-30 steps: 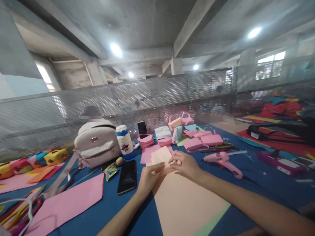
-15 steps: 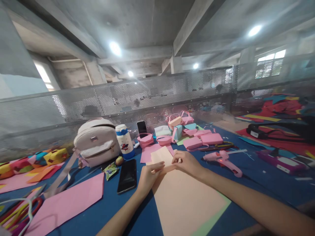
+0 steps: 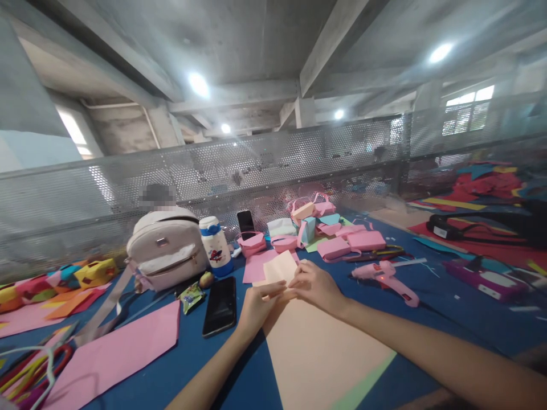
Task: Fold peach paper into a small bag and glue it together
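Observation:
A small cream paper piece point(image 3: 280, 266) is between my hands, above a large peach sheet point(image 3: 320, 347) with a green edge showing beneath. My left hand point(image 3: 258, 307) pinches the paper's near left edge. My right hand point(image 3: 316, 285) has its fingers closed on the near right edge, close to the left fingertips. Behind the paper lies a pink sheet point(image 3: 254, 267). A pink glue gun point(image 3: 387, 278) with a small orange light rests to the right of my right hand.
Left of my hands are a black phone point(image 3: 219, 306), a bottle point(image 3: 216, 247), a white backpack point(image 3: 166, 247) and a pink sheet point(image 3: 123, 347). Small pink paper bags point(image 3: 335, 249) stand behind. Scissors point(image 3: 36, 370) lie front left, a purple device point(image 3: 485, 279) at right.
My right hand has moved left along the paper's near edge, closer to my left hand. My left hand has hardly moved.

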`<action>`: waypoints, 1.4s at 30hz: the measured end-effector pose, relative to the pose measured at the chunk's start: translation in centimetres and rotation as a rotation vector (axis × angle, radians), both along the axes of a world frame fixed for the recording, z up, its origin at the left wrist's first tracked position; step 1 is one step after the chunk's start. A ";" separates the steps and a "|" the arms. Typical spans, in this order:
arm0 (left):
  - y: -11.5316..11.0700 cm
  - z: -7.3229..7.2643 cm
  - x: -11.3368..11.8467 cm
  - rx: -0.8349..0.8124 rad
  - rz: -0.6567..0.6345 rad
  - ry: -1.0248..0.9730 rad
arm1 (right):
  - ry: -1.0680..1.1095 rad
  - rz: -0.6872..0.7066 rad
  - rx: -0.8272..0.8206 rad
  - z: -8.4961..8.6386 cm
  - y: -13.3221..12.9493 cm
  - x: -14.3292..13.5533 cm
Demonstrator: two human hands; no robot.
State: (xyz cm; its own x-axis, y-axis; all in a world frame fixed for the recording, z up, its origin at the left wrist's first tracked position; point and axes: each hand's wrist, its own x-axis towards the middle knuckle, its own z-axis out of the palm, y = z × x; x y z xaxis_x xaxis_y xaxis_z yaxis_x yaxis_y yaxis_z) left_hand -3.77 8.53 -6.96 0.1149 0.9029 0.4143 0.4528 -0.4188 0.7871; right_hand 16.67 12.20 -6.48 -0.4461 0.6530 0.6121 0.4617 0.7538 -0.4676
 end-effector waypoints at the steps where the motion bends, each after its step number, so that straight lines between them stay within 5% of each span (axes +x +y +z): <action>1: 0.1 0.0 0.0 0.000 0.001 -0.002 | 0.002 -0.001 0.007 -0.1 0.1 0.0; 42: 0.3 -0.5 0.2 -0.009 -0.012 -0.061 | 0.036 0.046 0.012 -0.6 1.2 0.5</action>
State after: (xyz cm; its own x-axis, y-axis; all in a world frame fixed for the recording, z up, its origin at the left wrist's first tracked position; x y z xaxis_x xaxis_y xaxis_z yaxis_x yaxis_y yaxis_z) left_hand -3.60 8.83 -7.45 0.1011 0.9054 0.4124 0.3989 -0.4166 0.8169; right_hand 17.16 13.44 -7.08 -0.4529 0.6246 0.6362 0.4092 0.7796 -0.4741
